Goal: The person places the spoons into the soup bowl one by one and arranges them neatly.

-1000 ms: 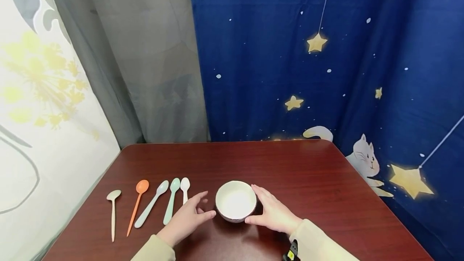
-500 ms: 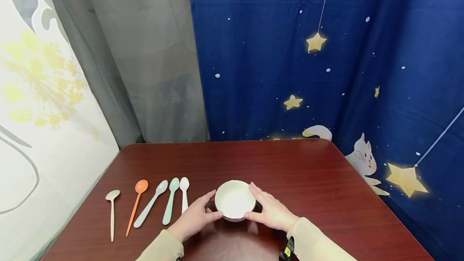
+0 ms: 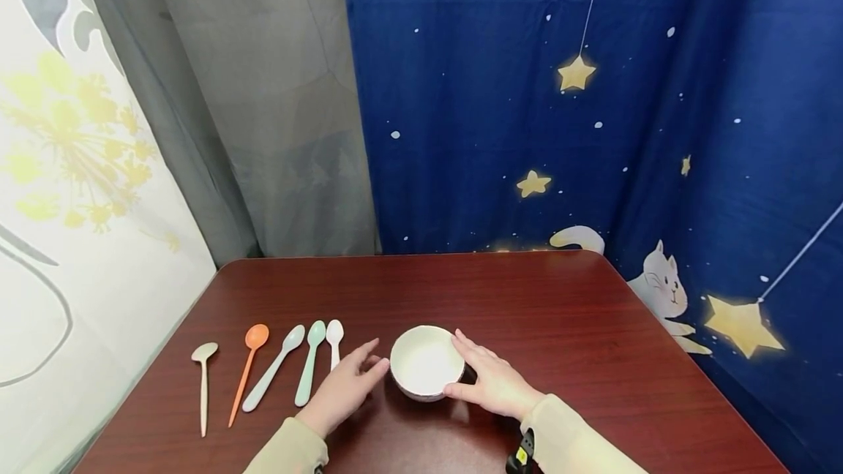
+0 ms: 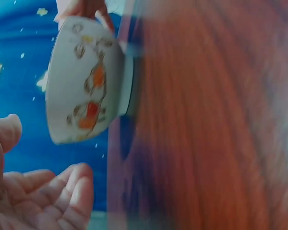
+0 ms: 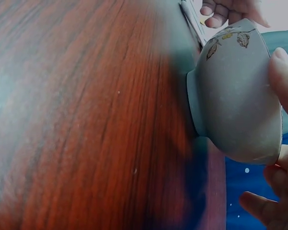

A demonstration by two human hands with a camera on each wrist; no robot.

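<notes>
A white bowl (image 3: 427, 361) stands upright on the dark red table, with a cartoon print on its outer wall in the left wrist view. My right hand (image 3: 495, 379) holds the bowl's right side, thumb on the near rim and fingers round the far side. To the left of the bowl is my left hand (image 3: 349, 386), its fingers relaxed and apart from the wall. In the left wrist view a gap shows between those fingers and the bowl (image 4: 81, 86). The right wrist view shows the right thumb (image 5: 283, 72) against the bowl's side.
Several spoons lie in a row on the left of the table (image 3: 527, 298): a cream one (image 3: 204, 386), an orange one (image 3: 246, 379), a pale grey-blue one (image 3: 273, 371), a mint one (image 3: 311, 368) and a white one (image 3: 334, 335). The left hand partly covers the white spoon's handle.
Both hands closed in on the bowl and touched its sides half a second ago. Since then my left hand has let go and drawn back left, while the right stays on the bowl.
</notes>
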